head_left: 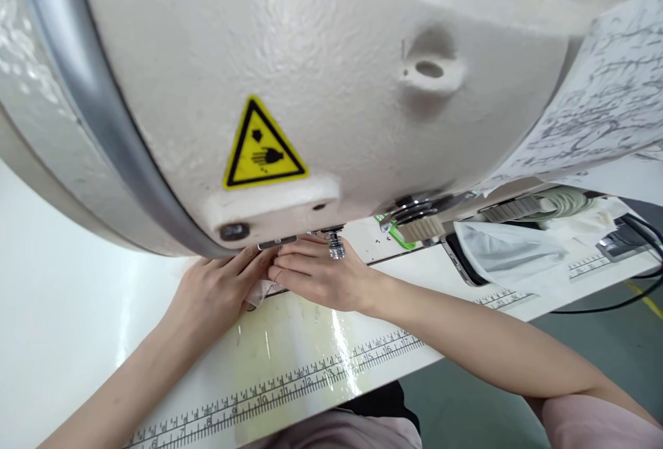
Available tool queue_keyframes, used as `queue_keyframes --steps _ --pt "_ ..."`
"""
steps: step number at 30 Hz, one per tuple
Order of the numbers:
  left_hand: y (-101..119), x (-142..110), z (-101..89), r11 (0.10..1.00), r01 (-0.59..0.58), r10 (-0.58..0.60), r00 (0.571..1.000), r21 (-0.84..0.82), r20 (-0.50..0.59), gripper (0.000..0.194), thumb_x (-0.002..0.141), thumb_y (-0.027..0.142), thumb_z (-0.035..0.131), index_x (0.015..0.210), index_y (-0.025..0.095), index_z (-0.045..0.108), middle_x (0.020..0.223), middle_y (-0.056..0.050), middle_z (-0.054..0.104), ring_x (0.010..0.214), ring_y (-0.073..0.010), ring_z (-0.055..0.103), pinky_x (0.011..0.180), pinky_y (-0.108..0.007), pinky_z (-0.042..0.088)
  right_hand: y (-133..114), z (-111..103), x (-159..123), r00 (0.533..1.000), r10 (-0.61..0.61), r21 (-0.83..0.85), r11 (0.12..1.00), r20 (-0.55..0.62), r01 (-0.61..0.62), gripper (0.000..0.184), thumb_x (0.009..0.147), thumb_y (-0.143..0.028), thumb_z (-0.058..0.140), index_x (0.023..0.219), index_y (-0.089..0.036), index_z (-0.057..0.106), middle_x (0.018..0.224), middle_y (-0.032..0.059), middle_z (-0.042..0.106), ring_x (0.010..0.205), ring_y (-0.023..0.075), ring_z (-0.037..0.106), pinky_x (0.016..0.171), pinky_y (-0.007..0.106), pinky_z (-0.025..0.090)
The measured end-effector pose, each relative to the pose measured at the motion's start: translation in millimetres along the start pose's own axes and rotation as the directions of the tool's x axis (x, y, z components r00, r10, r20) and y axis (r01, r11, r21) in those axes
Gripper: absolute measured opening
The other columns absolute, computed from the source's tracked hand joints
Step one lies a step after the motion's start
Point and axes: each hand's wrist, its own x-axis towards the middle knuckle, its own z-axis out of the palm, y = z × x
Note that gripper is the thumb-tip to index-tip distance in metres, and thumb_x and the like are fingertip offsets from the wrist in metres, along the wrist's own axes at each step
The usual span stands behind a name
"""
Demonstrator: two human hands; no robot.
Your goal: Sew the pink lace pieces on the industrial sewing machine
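Observation:
A big cream sewing machine head (pixel 311 76) fills the upper view, with a yellow hand-warning sticker (pixel 263 148). Under it, my left hand (pixel 215 290) and my right hand (pixel 321 273) meet on the white table (pixel 77 311). Both press their fingers together on a small piece of pale fabric (pixel 257 291) near the needle area. The fingertips are partly hidden under the machine. A metal knob (pixel 335 245) hangs just above my right hand.
A printed ruler strip (pixel 290 383) runs along the table's front edge. Right of the machine lie white cloth (pixel 505 252), a patterned sheet (pixel 595 110), a phone-like dark object (pixel 458 259) and black cables (pixel 642 276). Grey floor shows below right.

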Motion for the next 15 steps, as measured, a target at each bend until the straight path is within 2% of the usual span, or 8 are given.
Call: queue_keyframes --steps 3,10,15 --pt "-2.1 -1.2 0.4 1.000 0.015 -0.015 1.000 -0.011 0.015 0.044 0.087 0.008 0.041 0.125 0.012 0.061 0.119 -0.010 0.070 0.078 -0.0224 0.068 0.070 -0.037 0.051 -0.2 1.9 0.1 0.999 -0.032 -0.024 0.999 -0.031 0.031 0.018 0.092 -0.010 0.053 0.094 -0.019 0.069 0.082 -0.0005 0.070 0.085 0.0122 0.062 0.076 0.025 0.048" --pt "-2.6 -0.9 -0.9 0.999 0.035 -0.034 0.998 -0.018 0.051 0.052 0.078 0.004 0.040 0.124 0.014 0.062 0.116 -0.009 0.071 0.068 -0.0215 0.066 0.067 -0.037 0.048 -1.0 1.3 1.1 1.000 -0.025 -0.082 0.996 0.003 0.026 0.023 0.095 -0.012 0.049 0.093 -0.021 0.070 0.082 -0.0011 0.070 0.082 0.0112 0.061 0.079 0.025 0.051" --pt "-3.4 0.5 -1.6 0.999 0.035 -0.035 0.998 -0.013 0.054 0.054 0.075 0.003 0.040 0.123 0.014 0.063 0.115 -0.008 0.072 0.067 -0.0213 0.065 0.067 -0.037 0.047 -1.3 0.8 2.1 0.999 -0.039 -0.087 0.995 -0.017 0.038 0.023 0.095 -0.014 0.049 0.093 -0.021 0.071 0.080 -0.0003 0.070 0.081 0.0114 0.061 0.080 0.025 0.052"
